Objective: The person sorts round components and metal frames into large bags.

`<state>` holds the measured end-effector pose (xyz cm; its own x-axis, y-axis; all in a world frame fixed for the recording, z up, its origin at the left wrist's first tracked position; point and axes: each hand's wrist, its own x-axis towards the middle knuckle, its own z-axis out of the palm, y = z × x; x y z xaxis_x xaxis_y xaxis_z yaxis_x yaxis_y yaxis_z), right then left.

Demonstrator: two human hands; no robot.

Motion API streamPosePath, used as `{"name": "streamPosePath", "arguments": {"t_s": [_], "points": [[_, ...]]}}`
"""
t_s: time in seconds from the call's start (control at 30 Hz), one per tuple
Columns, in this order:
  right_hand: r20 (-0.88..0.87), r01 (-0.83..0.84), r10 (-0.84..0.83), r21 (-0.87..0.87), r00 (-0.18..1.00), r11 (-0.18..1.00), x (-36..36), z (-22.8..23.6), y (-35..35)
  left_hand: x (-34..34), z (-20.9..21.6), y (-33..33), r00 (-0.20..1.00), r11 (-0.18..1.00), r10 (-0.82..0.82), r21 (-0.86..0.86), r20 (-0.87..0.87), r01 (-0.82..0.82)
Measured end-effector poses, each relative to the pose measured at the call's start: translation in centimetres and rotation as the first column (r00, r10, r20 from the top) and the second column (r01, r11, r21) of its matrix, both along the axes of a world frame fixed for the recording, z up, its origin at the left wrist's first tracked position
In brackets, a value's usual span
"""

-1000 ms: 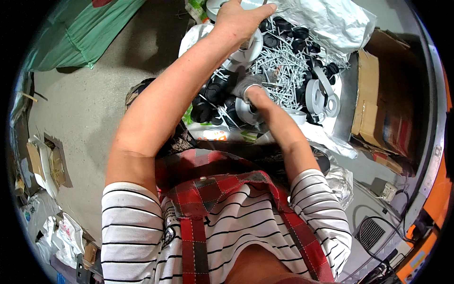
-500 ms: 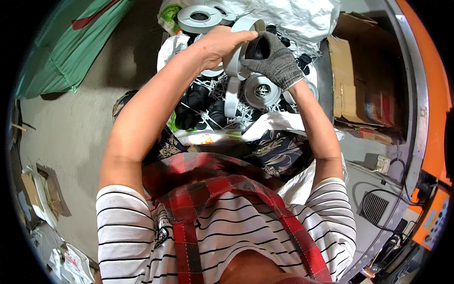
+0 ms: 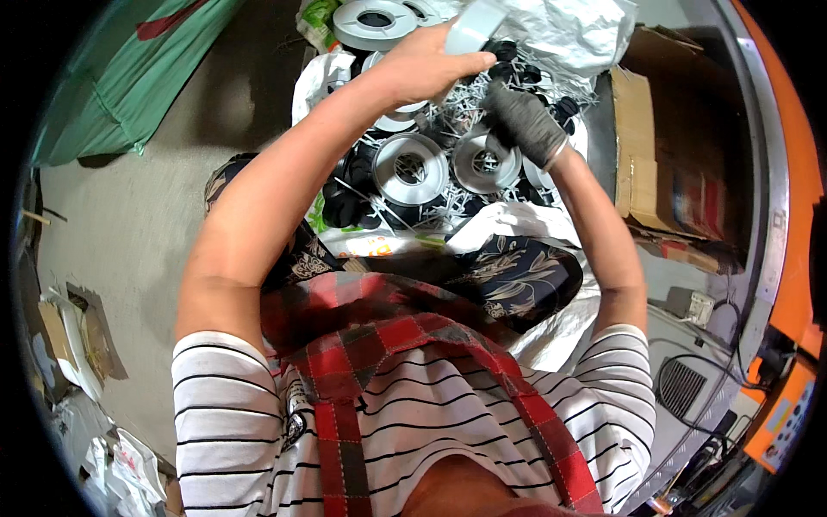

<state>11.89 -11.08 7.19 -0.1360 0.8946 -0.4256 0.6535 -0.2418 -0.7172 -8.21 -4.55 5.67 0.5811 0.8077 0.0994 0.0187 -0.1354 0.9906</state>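
My bare left hand [image 3: 431, 67] is closed on a pale grey plastic ring [image 3: 476, 26], held up at the far side of the pile and seen edge-on. My right hand [image 3: 527, 127], in a dark grey knitted glove, hangs over the pile to the right. Motion smears its fingers, so I cannot tell what is in them. Just below the glove lies a grey flanged ring [image 3: 484, 164]. Beside it on the left rests another such ring [image 3: 411, 168]. Thin white plastic sticks [image 3: 452, 108] and black rounded parts [image 3: 345, 205] lie among them.
Two more grey rings, one a large wide-rimmed ring [image 3: 375, 21], sit at the far left of the pile. White sacking [image 3: 568, 39] lies behind. An open cardboard box [image 3: 636, 142] stands at right, and a green cloth [image 3: 129, 86] hangs at far left.
My hands have moved apart. The left has lifted its grey ring up and away; the gloved right has dropped back to the right. A grey ring now lies flat at the near left of the pile.
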Motion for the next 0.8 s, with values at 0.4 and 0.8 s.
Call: {"name": "streamPosePath", "arguments": {"t_s": [0.4, 0.8], "points": [[0.731, -0.459, 0.35, -0.056, 0.586, 0.886, -2.3, -22.8, -2.3, 1.2, -1.2, 1.8, 0.907, 0.924, 0.284, 0.34, -0.31, -0.173], [0.505, -0.265, -0.043, 0.521, 0.862, 0.812, 1.4, -8.4, 3.1, 0.9, -2.9, 0.6, 0.97, 0.633, 0.203, -0.774, 0.13, -0.029]]}}
